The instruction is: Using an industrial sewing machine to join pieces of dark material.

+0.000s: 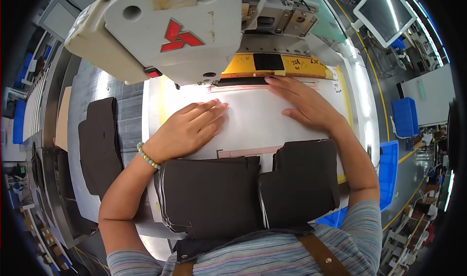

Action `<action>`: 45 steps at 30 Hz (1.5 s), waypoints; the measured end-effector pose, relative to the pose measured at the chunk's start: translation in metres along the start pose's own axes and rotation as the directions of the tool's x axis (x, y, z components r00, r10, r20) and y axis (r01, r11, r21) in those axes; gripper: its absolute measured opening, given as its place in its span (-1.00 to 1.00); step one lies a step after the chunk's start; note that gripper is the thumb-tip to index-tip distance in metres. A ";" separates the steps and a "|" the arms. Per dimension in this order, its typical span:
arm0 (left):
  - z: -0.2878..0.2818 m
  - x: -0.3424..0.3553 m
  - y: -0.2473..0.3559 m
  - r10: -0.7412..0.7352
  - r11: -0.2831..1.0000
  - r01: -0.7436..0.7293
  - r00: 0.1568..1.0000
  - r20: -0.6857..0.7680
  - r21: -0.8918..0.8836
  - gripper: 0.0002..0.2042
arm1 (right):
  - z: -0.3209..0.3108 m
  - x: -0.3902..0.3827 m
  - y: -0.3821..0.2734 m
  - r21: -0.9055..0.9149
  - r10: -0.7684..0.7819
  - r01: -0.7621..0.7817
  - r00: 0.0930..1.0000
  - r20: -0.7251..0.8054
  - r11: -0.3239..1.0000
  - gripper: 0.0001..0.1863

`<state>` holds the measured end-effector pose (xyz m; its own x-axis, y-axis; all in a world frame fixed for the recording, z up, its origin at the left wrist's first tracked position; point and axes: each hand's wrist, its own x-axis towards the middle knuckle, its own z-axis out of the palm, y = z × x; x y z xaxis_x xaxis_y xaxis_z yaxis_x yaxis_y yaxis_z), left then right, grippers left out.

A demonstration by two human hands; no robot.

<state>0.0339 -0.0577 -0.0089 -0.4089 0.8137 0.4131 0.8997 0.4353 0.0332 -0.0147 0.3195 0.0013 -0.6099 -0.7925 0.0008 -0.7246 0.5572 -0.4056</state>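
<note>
My left hand (194, 125), with a beaded bracelet, lies palm down on a white board (248, 115), fingers loosely extended and holding nothing. My right hand (304, 108) is spread on the board's right, its fingertips at a narrow dark strip (238, 81) along a yellow bar (296, 64). A white industrial sewing machine head (131, 37) overhangs the board's back left. Two stacks of dark cut pieces, a left one (209, 193) and a right one (301, 178), lie near my body. A pink-edged slot (243, 153) shows just behind them.
Another dark stack (99, 144) lies on the metal table (129, 115) at left. Blue bins (387, 174) sit at right, below table height. A screen on an arm (384, 13) stands at the upper right. Another blue tub (404, 115) is beyond the table, beside a yellow floor line.
</note>
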 end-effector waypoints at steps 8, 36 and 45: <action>-0.001 0.000 0.000 -0.132 0.985 0.133 0.991 -0.015 0.106 -0.67 | -0.002 0.003 -0.006 0.009 0.025 -0.025 1.000 -0.013 1.000 -0.27; 0.003 0.007 -0.001 -0.378 0.914 0.387 0.921 0.088 -0.124 -0.39 | 0.004 0.004 0.001 -0.065 -0.038 0.034 0.996 -0.076 0.997 -0.31; 0.006 0.004 0.005 -0.362 0.918 0.370 0.929 0.082 -0.142 -0.48 | 0.008 0.002 -0.003 -0.089 -0.026 0.019 0.996 -0.082 0.996 -0.37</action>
<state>0.0358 -0.0502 -0.0130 -0.7179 0.6296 0.2971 0.6962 0.6464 0.3123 -0.0110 0.3141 -0.0041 -0.6150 -0.7838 0.0863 -0.7617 0.5621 -0.3222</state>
